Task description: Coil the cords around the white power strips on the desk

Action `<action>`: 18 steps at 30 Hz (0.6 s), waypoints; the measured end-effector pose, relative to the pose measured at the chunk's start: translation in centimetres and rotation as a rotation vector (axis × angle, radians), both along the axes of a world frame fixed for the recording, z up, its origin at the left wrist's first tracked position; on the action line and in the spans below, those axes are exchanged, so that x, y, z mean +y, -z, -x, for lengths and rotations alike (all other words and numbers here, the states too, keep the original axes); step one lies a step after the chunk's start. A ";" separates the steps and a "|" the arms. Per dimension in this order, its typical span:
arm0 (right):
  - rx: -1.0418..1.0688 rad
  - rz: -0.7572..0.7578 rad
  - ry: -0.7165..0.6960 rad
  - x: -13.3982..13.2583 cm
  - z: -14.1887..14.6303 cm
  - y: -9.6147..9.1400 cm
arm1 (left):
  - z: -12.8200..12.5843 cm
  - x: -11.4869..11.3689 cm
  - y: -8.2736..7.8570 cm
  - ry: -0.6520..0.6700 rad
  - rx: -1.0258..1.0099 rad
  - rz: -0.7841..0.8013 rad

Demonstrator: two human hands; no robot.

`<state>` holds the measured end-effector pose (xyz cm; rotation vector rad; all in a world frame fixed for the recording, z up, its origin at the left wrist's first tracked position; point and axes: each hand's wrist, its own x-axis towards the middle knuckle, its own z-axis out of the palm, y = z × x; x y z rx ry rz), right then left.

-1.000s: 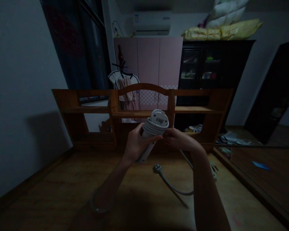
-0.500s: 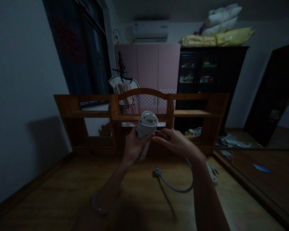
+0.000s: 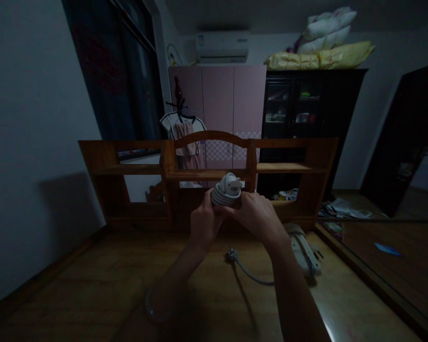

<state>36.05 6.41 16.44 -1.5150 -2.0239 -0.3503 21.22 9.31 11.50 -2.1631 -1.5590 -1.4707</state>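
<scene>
A white power strip [image 3: 235, 185] is held up in front of me, with its grey-white cord [image 3: 221, 197] wound round it in several turns. My left hand [image 3: 204, 221] grips it from the left and below. Against its right side my right hand [image 3: 255, 213] is closed, fingers mostly hidden, at the cord. The cord's loose end runs down to a plug [image 3: 231, 255] just over the wooden surface [image 3: 128, 280]. To the right of my right forearm lies a second white power strip [image 3: 301, 249] with its cord wrapped round it and its plug showing.
A wooden shelf unit [image 3: 210, 175] stands across the far edge of the surface. A raised wooden edge [image 3: 356, 275] borders the right side, with a blue packet [image 3: 387, 249] beyond it. The wall [image 3: 39, 156] is close on the left.
The power strip has tilted and dropped slightly, its end now turned to the right. My right hand has moved in against the windings, and the second strip shows more fully.
</scene>
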 end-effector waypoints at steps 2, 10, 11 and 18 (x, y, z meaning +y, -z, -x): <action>-0.011 -0.003 -0.021 0.0 -0.2 -0.1 | -0.1 -0.4 -0.1 -0.034 0.040 -0.029; 0.013 -0.110 -0.017 0.8 -3.1 -1.2 | -0.9 -1.3 -1.0 0.341 -0.046 -0.007; 0.020 -0.145 -0.005 0.7 -3.5 -1.3 | -1.2 -1.2 -0.9 0.427 -0.059 -0.010; 0.084 -0.198 -0.023 -0.1 -4.7 -2.0 | -2.5 -1.4 -0.1 0.580 -0.189 -0.059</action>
